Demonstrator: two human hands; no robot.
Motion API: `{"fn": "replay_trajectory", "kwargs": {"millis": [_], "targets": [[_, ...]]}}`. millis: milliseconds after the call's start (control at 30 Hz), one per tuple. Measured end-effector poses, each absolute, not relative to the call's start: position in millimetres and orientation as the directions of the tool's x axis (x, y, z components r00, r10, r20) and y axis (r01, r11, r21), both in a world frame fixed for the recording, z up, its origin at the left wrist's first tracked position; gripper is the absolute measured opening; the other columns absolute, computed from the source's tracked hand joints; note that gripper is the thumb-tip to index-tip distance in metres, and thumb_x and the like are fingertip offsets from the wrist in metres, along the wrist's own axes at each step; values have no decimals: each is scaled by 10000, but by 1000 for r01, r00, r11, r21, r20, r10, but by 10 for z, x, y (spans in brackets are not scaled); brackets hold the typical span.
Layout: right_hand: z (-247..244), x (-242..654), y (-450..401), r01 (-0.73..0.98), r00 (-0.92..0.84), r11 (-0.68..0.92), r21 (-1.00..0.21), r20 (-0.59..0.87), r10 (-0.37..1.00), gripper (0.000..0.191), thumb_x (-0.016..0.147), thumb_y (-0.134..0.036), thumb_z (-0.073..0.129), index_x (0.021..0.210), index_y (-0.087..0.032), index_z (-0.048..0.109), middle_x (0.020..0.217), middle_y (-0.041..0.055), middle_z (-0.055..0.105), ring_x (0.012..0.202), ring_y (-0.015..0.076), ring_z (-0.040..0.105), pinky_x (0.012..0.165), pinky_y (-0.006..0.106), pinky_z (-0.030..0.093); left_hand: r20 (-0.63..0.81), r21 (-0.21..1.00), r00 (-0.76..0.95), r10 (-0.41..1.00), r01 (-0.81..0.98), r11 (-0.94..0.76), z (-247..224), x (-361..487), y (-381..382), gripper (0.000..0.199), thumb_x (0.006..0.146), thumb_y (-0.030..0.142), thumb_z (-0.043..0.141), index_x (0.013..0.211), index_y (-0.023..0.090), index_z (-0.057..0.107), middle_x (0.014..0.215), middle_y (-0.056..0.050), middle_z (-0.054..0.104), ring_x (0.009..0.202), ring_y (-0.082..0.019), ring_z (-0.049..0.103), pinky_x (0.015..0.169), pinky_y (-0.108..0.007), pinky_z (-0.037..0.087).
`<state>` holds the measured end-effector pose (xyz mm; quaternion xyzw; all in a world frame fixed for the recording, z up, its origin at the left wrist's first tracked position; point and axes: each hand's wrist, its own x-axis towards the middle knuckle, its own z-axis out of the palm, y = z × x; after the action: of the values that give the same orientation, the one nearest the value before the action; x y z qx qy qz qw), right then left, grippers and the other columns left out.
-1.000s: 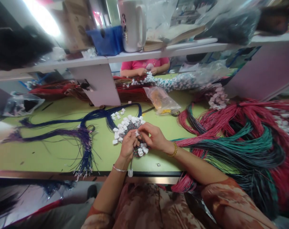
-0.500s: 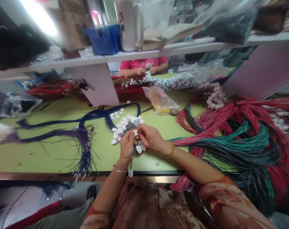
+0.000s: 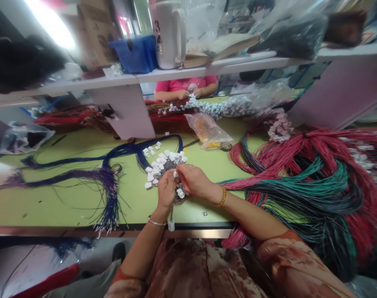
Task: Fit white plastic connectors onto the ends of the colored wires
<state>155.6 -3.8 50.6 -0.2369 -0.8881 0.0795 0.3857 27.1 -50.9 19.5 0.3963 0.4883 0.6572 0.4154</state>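
My left hand (image 3: 166, 191) pinches a small white connector (image 3: 175, 174) at the front of the bench. Closed against the same connector are the fingertips of my right hand (image 3: 195, 181); the fine contact between them is partly hidden. Just behind my hands, a bunch of white connectors (image 3: 157, 167) on dark wires fans out over the green tabletop. Below my fingers shows another white connector (image 3: 180, 193). One more white connector (image 3: 171, 226) hangs on its wire past the bench edge, beside my left wrist.
Dark blue wire bundles (image 3: 109, 194) lie to the left. Red, green and black wires (image 3: 300, 178) heap up at right. A clear bag with yellow parts (image 3: 209, 131) rests behind my hands. Overhead runs a shelf (image 3: 188, 71) with a mug (image 3: 168, 37). Across sits a person in pink (image 3: 185, 85).
My right hand has turned slightly and closed in toward the left fingertips, covering more of the connectors below. My left hand stays nearly still. The view has shifted a little.
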Motion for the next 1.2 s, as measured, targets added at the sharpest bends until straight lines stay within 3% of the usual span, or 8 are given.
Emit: {"fn": "replay_trajectory", "kwargs": {"millis": [200,400,467,733,933,1200], "targets": [[469,1538,-24,349,-586,881,-319,659,471,170,826,-47,413,880,-185,497,765,54,585,670,177,492,635,277,397,123,962,-344,931,-188,-197,217,289,-514,516,804,640,665,961,149,686,591,35,523,525,-89,443,511,-213,367],[544,1586,-50,223,-442,694,-685,563,698,74,873,-166,502,917,-210,463,787,9,596,666,140,566,629,245,453,-48,872,-249,967,-483,-81,291,293,-490,408,755,513,762,909,149,659,528,81,417,435,-56,351,451,-193,322],[573,1599,-52,177,-420,635,-752,526,740,102,871,-204,536,927,-214,452,803,5,606,664,134,584,619,238,465,-70,849,-227,971,-525,-62,313,293,-483,419,720,498,794,896,145,653,524,87,415,432,-48,347,456,-188,339],[541,1601,-25,246,-481,766,-594,612,628,82,866,-139,475,913,-205,466,767,5,566,642,133,539,611,238,431,-102,855,-210,972,-518,-22,280,266,-476,449,692,499,800,908,137,646,525,80,458,443,-55,422,464,-180,349],[520,1586,-7,285,-548,841,-460,641,537,106,859,-104,446,904,-194,477,771,29,566,664,151,511,623,252,419,-82,871,-204,975,-490,-30,291,258,-477,433,732,520,759,878,133,633,518,89,419,436,-51,374,450,-180,327],[532,1594,-39,280,-509,779,-561,601,616,106,854,-127,468,932,-196,451,783,17,575,645,134,521,601,224,412,-84,882,-197,977,-471,-19,289,255,-467,482,730,585,746,829,132,613,520,83,422,451,-52,379,464,-180,345]]}}
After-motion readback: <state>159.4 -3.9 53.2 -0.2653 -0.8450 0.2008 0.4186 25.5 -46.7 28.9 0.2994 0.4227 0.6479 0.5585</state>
